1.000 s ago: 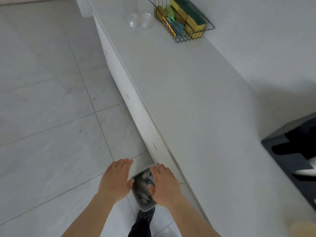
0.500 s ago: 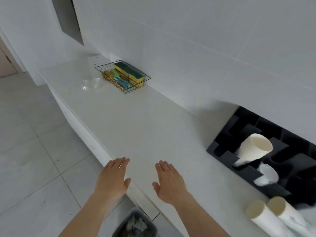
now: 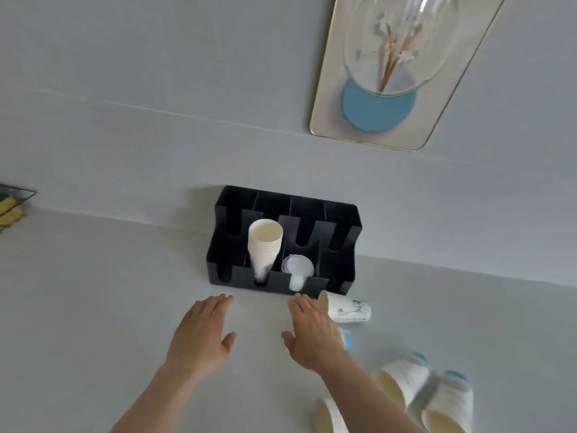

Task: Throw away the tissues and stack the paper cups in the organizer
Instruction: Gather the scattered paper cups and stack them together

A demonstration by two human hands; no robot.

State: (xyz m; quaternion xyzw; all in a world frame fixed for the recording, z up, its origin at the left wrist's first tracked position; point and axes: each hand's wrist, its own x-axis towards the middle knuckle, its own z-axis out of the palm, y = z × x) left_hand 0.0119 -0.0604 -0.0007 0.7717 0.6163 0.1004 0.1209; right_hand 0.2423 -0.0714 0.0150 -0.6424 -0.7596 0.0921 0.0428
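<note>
A black slotted organizer (image 3: 342, 225) stands on the white counter against the wall. A stack of paper cups (image 3: 264, 246) leans in its second slot, and white lids (image 3: 298, 266) lie in the slot beside it. My left hand (image 3: 201, 334) hovers flat and empty in front of the organizer. My right hand (image 3: 313, 331) is spread, empty, next to a paper cup lying on its side (image 3: 345, 309). Several more loose cups (image 3: 406, 382) lie at the lower right, one partly hidden under my right forearm. No tissues are in view.
A wire basket with yellow sponges (image 3: 12, 209) sits at the far left edge. A gold-rimmed framed picture (image 3: 387, 70) hangs on the wall above the organizer. Bare counter (image 3: 93, 307) stretches to the left of my hands.
The view swung from the floor bin up and right to the organizer. Both hands left the bin and now hover over the counter in front of the organizer.
</note>
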